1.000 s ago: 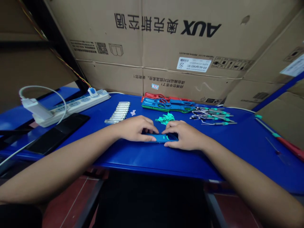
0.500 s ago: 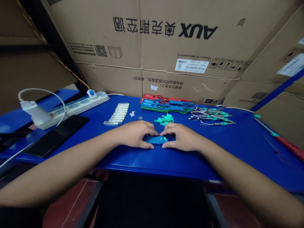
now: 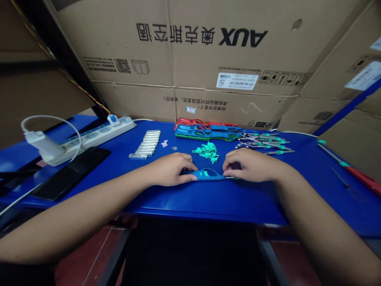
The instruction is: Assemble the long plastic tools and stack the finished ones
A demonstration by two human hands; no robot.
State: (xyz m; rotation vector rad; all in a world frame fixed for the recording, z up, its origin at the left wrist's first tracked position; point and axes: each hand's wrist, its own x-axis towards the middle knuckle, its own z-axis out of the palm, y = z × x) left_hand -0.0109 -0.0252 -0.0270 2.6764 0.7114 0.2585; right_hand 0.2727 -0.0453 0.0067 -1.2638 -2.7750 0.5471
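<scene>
A blue long-necked lighter [image 3: 201, 175] lies level just above or on the blue table, its trigger loop showing a green trigger. My left hand [image 3: 172, 169] is closed round its handle end and hides that end. At the other end, my right hand [image 3: 250, 165] pinches the lighter's front, where a bit of metal rod shows under the fingers. Just beyond lies a heap of green trigger pieces [image 3: 208, 151]. Behind my right hand are several metal lighter rods [image 3: 276, 146] with green collars and white wires. Red, blue and green lighter shells [image 3: 205, 131] are stacked at the back.
A row of clear tubes [image 3: 147, 143], small pink pieces [image 3: 164, 143] and tiny metal bits [image 3: 174, 148] lie left of centre. A white power strip [image 3: 92, 139] and a black phone [image 3: 74, 171] sit at left. A red lighter [image 3: 360, 178] lies at right. Cardboard [image 3: 190, 59] walls the back.
My right hand has moved right along the lighter, from beside the trigger loop to its front end. The loop is now uncovered. My left hand stays on the handle.
</scene>
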